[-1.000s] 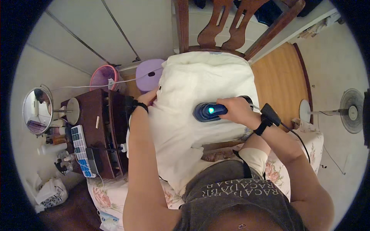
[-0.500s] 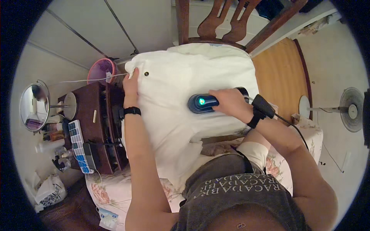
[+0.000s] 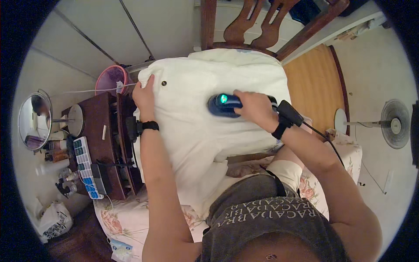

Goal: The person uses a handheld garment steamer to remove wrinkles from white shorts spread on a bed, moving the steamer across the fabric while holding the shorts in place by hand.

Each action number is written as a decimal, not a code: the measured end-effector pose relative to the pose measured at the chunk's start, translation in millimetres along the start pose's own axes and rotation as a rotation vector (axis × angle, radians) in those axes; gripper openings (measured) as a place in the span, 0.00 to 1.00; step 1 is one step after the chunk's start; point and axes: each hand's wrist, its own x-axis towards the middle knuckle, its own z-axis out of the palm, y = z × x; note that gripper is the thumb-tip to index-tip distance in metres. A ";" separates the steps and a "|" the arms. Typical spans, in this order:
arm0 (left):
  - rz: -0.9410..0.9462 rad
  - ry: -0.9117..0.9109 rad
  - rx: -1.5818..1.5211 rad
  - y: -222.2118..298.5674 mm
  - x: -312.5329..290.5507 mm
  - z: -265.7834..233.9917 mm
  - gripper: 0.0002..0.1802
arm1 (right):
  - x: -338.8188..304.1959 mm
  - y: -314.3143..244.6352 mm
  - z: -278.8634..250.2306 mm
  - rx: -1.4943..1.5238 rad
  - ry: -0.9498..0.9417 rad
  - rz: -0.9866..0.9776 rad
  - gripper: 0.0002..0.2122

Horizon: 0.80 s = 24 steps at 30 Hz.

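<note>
A white garment point(image 3: 187, 115), which looks like a pair of trousers with a dark button at its far left corner, lies spread over a chair seat. Its near left part hangs down toward my lap. My left hand point(image 3: 145, 94) pinches the garment's left edge beside the button. In my right hand point(image 3: 256, 109) is a dark blue handheld garment steamer point(image 3: 223, 105), its small green light lit. The steamer's head rests on the cloth near the middle, its underside hidden. A dark band with a black box is strapped round each wrist.
A wooden chair back point(image 3: 248, 26) rises at the far side. Left stands a dark wooden cabinet point(image 3: 98, 113) with a round mirror point(image 3: 35, 120) and a white power strip point(image 3: 87, 168). Behind it is a pink-rimmed bin point(image 3: 111, 78). A fan point(image 3: 395, 124) stands right.
My right hand has slid the steamer a little to the left and away from me over the cloth. The left hand keeps its hold, shifted slightly left.
</note>
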 end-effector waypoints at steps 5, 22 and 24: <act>-0.046 0.029 0.184 31.6 -10.4 -4.0 0.40 | 21.7 17.6 -13.1 -0.069 0.143 0.249 0.15; -0.039 0.007 0.080 17.7 -2.6 -4.7 0.33 | 37.0 35.8 -16.3 -0.009 0.010 0.053 0.14; -0.040 0.010 0.070 8.6 2.8 -7.0 0.33 | 18.6 17.3 -13.7 -0.004 -0.098 -0.104 0.13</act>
